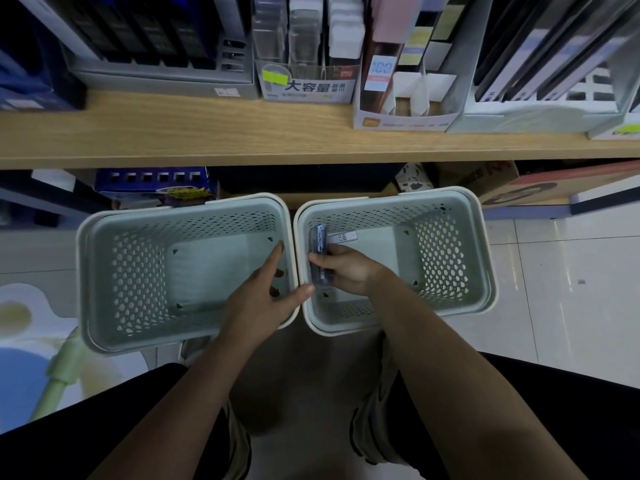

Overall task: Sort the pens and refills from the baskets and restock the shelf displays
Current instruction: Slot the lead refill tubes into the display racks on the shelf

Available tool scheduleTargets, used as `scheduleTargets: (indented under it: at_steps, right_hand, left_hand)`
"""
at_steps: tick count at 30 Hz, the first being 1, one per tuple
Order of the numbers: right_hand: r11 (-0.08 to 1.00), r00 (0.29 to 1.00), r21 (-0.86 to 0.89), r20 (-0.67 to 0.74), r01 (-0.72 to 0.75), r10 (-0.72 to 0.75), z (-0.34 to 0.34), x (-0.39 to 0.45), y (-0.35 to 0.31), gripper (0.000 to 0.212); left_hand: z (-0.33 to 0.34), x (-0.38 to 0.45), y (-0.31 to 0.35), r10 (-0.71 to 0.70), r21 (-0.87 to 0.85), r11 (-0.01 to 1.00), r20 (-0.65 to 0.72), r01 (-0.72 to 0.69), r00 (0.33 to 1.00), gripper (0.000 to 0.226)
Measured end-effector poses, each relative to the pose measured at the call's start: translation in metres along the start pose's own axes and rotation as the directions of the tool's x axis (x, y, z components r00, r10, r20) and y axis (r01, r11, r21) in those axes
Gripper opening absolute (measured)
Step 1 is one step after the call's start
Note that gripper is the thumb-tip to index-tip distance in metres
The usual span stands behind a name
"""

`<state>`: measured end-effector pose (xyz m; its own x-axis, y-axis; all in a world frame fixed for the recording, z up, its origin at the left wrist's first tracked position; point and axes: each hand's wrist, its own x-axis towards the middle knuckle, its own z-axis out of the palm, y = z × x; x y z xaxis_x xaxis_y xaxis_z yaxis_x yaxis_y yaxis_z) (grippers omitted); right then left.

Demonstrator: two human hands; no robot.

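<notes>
Right hand [346, 268] pinching one refill pack [320, 254], left hand [266, 292] spread, two baskets [104, 258] [481, 244]

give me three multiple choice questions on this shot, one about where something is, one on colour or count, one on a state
1. Where are the packs that the right hand grips?
A. on the wooden shelf
B. inside the right basket
C. on the floor tiles

2. How many baskets stand on the floor in front of the person?
A. one
B. two
C. four

3. What is the left hand doing?
A. fingers straight, thumb over the rim of the left basket
B. pinching a pen
C. holding a shelf box

Answers
1. B: the refill packs sit in the right hand within the walls of the right basket, near its left side.
2. B: the left basket and the right basket stand side by side below the wooden shelf.
3. A: the left hand's fingers reach into the left basket and hold nothing.
</notes>
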<state>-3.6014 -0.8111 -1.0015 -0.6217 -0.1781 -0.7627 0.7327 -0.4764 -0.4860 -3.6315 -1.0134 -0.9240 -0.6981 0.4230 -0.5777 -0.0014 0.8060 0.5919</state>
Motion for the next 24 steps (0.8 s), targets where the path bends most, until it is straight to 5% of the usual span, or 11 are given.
scheduleTargets:
  at_steps: [6, 11, 19, 24]
  right_hand:
    - [0.999, 0.999, -0.005, -0.035, 0.039, -0.039, -0.001, -0.004, -0.005, 0.021]
    - [1.000, 0.940, -0.009, -0.342, 0.006, -0.009, -0.010, 0.000, -0.003, 0.006]
    - [0.982, 0.753, 0.189, -0.651, 0.033, 0.100, -0.002, 0.030, 0.014, 0.012]
    - [0.932, 0.751, 0.313, -0.656, 0.182, 0.074, 0.004, 0.030, 0.015, 0.044]
  left_hand:
    - [-0.001, -0.001, 0.003, -0.009, -0.009, 1.000, 0.005, 0.009, 1.000, 0.101]
    - [0.000, -0.001, 0.002, -0.009, -0.003, 1.000, 0.007, 0.009, 1.000, 0.099]
    - [-0.001, -0.002, 0.002, -0.015, -0.028, 0.999, 0.007, 0.015, 1.000, 0.101]
    - [-0.001, -0.002, 0.004, -0.012, -0.028, 1.000, 0.014, 0.012, 1.000, 0.105]
